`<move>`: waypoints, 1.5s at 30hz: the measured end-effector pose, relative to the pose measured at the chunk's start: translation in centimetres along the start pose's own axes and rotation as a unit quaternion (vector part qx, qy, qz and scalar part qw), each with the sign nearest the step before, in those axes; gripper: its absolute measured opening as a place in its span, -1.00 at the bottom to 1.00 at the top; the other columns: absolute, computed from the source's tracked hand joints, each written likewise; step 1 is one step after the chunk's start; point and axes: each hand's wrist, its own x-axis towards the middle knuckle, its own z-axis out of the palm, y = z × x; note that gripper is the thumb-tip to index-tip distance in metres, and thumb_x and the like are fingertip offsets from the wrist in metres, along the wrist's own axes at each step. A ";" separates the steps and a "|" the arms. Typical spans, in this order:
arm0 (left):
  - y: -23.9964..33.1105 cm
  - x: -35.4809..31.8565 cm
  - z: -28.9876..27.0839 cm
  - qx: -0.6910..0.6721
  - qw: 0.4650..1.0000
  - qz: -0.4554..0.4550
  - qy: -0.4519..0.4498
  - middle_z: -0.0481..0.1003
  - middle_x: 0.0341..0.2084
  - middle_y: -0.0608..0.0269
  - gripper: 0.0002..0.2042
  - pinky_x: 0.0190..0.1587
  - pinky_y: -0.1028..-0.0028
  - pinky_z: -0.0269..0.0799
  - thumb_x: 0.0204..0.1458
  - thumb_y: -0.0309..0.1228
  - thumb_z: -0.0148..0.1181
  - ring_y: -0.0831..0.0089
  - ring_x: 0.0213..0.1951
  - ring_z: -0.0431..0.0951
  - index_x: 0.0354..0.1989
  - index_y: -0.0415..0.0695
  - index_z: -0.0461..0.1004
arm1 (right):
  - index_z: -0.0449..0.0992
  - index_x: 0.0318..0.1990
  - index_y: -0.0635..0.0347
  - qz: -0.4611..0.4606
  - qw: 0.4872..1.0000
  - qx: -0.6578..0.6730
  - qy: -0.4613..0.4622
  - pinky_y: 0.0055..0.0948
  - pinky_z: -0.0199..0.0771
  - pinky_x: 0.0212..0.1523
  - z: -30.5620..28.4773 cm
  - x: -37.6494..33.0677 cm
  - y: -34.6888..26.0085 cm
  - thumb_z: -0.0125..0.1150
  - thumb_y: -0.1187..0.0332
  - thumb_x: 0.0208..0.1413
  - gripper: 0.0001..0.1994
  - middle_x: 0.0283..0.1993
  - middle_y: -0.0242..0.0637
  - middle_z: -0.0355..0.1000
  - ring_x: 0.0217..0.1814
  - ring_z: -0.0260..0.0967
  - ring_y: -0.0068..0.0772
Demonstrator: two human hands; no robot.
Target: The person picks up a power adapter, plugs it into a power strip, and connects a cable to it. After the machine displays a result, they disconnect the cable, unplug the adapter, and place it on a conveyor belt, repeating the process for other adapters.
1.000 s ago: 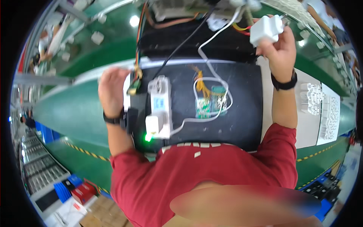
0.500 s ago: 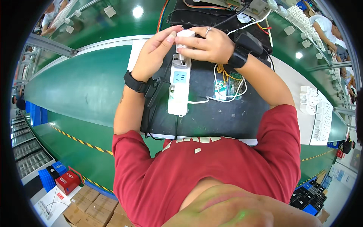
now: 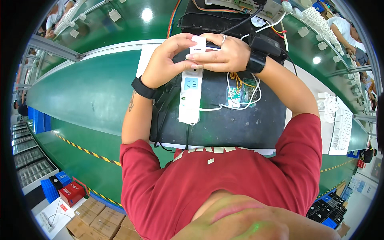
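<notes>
Both hands meet at the far end of a white power strip (image 3: 189, 96) lying lengthwise on a black work mat (image 3: 224, 124). Left hand (image 3: 166, 60): fingers curled around the strip's far left edge, thumb pressed on top, gripping it. Right hand (image 3: 222, 54): laid flat across the far end, fingertips pressing down on the housing; a ring shows on one finger. Whether anything small sits under the right palm cannot be told. Both wrists carry black bands.

Strip position: centre of the mat, near end free and unsupported by either hand, a black cord leaving it toward the body.

Just right of the strip: a small green circuit board (image 3: 240, 94) with white and yellow wires looping around it, one white lead running back to the strip. Far side: a black box (image 3: 208, 20) with coloured cabling. Green conveyor belt (image 3: 84, 92) to the left; white parts stacked at right.

Risks, as judged: downward pressure at one end only may pivot or skid the strip on the mat; the right forearm hangs close above the loose wires and could snag them, pulling the board.
</notes>
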 end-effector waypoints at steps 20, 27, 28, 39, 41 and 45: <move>-0.5 -1.4 1.3 0.093 0.994 -0.022 0.058 0.42 -0.24 0.16 -0.34 -0.02 0.42 0.31 -0.29 -0.51 0.33 0.39 -0.15 0.44 0.09 -0.19 0.20 | 0.44 -0.30 0.29 0.310 0.931 0.152 0.118 -0.27 0.30 -0.07 0.2 4.0 -12.8 0.29 0.41 -0.29 -0.69 -0.20 -0.19 0.38 -0.14 0.33 -0.14; -0.5 -1.7 0.7 0.128 0.992 -0.016 0.007 0.38 -0.13 0.06 -0.33 0.05 0.41 0.25 -0.22 -0.48 0.29 0.37 -0.06 0.39 0.13 -0.21 0.13 | 0.44 -0.40 0.27 0.252 0.941 0.125 0.188 -0.20 0.33 -0.14 2.4 3.2 -12.5 0.24 0.49 -0.26 -0.81 -0.27 -0.21 0.40 -0.18 0.38 -0.18; -0.6 -1.8 0.7 0.030 0.999 -0.045 -0.002 0.37 -0.10 0.06 -0.35 0.07 0.40 0.22 -0.19 -0.47 0.27 0.36 -0.04 0.38 0.13 -0.22 0.13 | 0.44 -0.40 0.26 0.239 0.949 0.083 0.190 -0.21 0.34 -0.16 2.5 3.2 -12.5 0.25 0.47 -0.25 -0.81 -0.28 -0.22 0.41 -0.19 0.39 -0.20; -1.2 -2.0 0.2 0.173 0.985 -0.018 -0.011 0.43 -0.11 0.17 -0.48 0.21 0.18 -0.08 -0.16 -0.35 0.24 0.26 0.00 0.35 0.04 -0.17 0.28 | 0.48 -0.34 0.20 0.307 0.940 0.047 0.142 -0.23 0.21 -0.02 -0.6 4.5 -11.5 0.02 0.35 0.04 -0.85 -0.15 -0.20 0.43 -0.14 0.37 -0.26; -1.1 -2.1 0.4 0.188 0.981 -0.041 -0.006 0.43 -0.11 0.15 -0.48 0.20 0.18 -0.06 -0.16 -0.34 0.24 0.26 0.00 0.36 0.04 -0.17 0.28 | 0.49 -0.30 0.27 0.422 0.868 0.144 0.218 -0.19 0.12 0.09 -0.4 4.6 -9.3 0.03 0.33 0.04 -0.80 -0.03 -0.10 0.36 0.02 0.28 -0.12; -0.8 -1.9 0.7 0.216 0.976 -0.007 -0.006 0.41 -0.10 0.18 -0.53 0.19 0.14 -0.05 -0.15 -0.32 0.24 0.25 -0.01 0.36 -0.01 -0.13 0.32 | 0.51 -0.26 0.26 0.427 0.884 0.095 0.165 -0.33 0.18 0.07 1.6 4.0 -6.1 0.03 0.32 0.07 -0.78 -0.04 -0.09 0.36 0.04 0.28 -0.18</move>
